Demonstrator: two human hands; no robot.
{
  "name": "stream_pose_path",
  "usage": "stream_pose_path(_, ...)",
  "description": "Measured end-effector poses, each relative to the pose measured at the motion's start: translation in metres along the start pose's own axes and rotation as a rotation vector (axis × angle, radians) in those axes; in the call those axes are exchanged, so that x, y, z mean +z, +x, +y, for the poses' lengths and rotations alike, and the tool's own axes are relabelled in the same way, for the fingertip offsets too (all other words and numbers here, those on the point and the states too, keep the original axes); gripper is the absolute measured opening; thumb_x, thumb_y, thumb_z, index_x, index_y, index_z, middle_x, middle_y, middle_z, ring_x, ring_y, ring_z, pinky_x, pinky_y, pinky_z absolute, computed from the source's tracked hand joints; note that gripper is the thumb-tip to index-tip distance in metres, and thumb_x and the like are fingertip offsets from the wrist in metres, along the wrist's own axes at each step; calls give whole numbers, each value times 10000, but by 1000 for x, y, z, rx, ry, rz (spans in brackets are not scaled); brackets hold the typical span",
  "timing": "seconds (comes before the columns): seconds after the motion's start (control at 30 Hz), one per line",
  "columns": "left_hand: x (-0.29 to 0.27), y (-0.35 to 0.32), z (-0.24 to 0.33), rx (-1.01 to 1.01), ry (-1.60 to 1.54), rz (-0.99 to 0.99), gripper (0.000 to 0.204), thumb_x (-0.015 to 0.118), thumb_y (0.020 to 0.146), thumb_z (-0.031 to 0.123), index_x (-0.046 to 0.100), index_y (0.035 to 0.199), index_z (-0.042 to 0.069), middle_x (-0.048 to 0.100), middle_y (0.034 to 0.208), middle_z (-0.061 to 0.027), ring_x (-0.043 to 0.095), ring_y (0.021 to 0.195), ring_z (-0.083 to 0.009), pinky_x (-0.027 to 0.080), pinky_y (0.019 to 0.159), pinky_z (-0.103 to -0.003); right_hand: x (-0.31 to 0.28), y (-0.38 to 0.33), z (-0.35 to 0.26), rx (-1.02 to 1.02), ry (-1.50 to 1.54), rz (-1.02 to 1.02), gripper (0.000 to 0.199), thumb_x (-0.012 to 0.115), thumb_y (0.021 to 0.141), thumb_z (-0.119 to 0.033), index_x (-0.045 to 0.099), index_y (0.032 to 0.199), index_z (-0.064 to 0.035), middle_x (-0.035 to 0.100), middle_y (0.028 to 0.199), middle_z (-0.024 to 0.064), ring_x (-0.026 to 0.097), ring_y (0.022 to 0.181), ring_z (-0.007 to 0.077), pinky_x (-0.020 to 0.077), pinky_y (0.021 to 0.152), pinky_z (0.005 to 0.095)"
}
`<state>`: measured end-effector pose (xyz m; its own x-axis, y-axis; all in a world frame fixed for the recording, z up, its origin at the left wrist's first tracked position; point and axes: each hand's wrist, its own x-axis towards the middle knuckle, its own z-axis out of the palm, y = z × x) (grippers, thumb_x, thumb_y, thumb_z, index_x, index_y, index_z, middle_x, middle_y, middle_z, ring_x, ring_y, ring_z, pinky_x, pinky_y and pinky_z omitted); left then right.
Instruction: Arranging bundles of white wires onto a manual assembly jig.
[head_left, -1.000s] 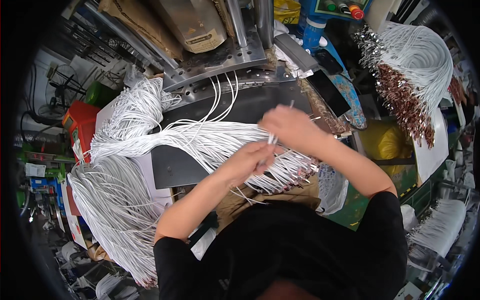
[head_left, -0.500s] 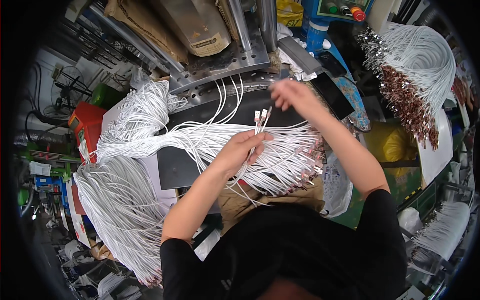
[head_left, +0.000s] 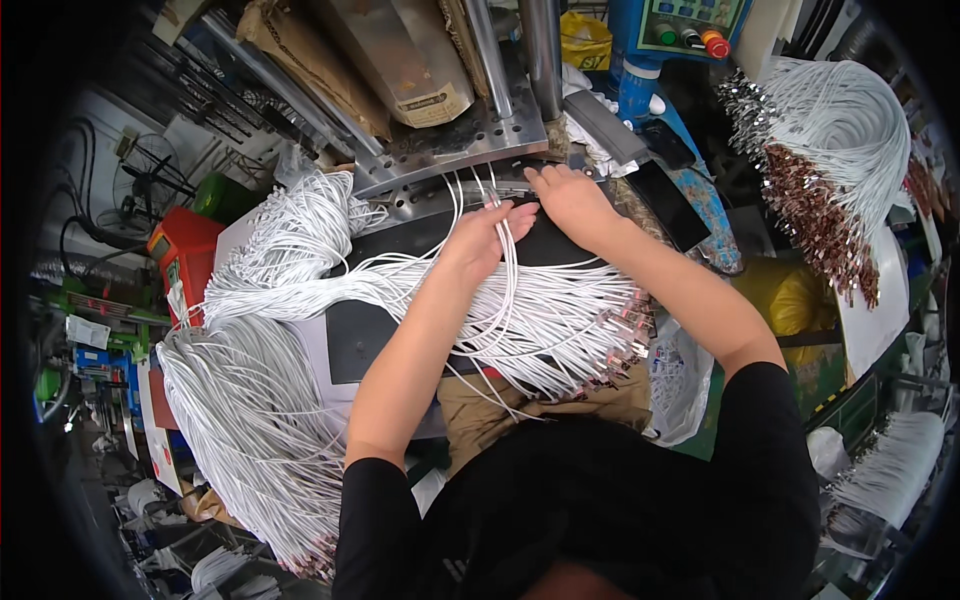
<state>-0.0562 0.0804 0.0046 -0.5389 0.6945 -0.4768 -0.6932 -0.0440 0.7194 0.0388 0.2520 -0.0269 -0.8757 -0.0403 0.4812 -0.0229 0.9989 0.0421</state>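
White cables [head_left: 560, 320] fan across our dark desk [head_left: 350, 335] with long axes running nine to three, while our left hand [head_left: 490, 235] pinches a few strands pointing to twelve and our right hand [head_left: 570, 195], nearer the metal plate [head_left: 455, 140], presses half-closed just beside it.

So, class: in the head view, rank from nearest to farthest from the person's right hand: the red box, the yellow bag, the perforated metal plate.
From the right hand:
1. Perforated metal plate, just above it.
2. Yellow bag, lower right.
3. Red box, far left.
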Motion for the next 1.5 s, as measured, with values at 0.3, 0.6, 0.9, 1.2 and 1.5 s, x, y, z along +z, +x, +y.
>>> stream_pose_path(0.3, -3, 5, -16, -55, 327, -109, 241, 691, 920, 186, 706, 1082, 8, 679, 892, -49, 632, 730, -128, 518, 678, -234, -15, -16, 20, 700, 1228, -364, 314, 582, 886, -214, 668, 1047, 42, 597, 714, 62, 578, 597, 167, 459, 559, 309)
stream_pose_path(0.6, 12, 7, -18, -127, 561, -181, 237, 699, 912, 209, 733, 1037, 11, 656, 821, 7, 593, 693, -81, 475, 641, -204, -13, -20, 4, 953, 1396, -160, 342, 565, 939, -249, 672, 1103, 31, 560, 671, 14, 444, 513, 82, 329, 461, 250)
stream_pose_path(0.9, -8, 6, -19, -26, 303, -39, 233, 735, 912, 255, 676, 994, 45, 672, 801, -13, 635, 718, -81, 497, 627, -218, 4, -27, 25, 770, 1282, -142, 347, 648, 860, -200, 686, 1107, 42, 647, 751, 45, 568, 648, 96, 436, 586, 246)
stream_pose_path(1.2, -8, 9, -18, -102, 454, -115, 224, 763, 882, 245, 687, 992, 65, 663, 781, 13, 577, 645, -71, 446, 585, -211, -2, -28, 23, 813, 1331, -197, 381, 676, 822, -188, 684, 1117, 52, 673, 778, 54, 605, 695, 105, 468, 635, 245)
stream_pose_path(1.5, 10, 8, -20, -96, 547, -54, 216, 716, 920, 262, 711, 991, 59, 643, 774, 31, 557, 646, -60, 445, 606, -200, 5, -35, 14, 548, 1121, -176, 313, 617, 851, -125, 665, 1116, 34, 655, 812, 20, 563, 701, 64, 440, 636, 226)
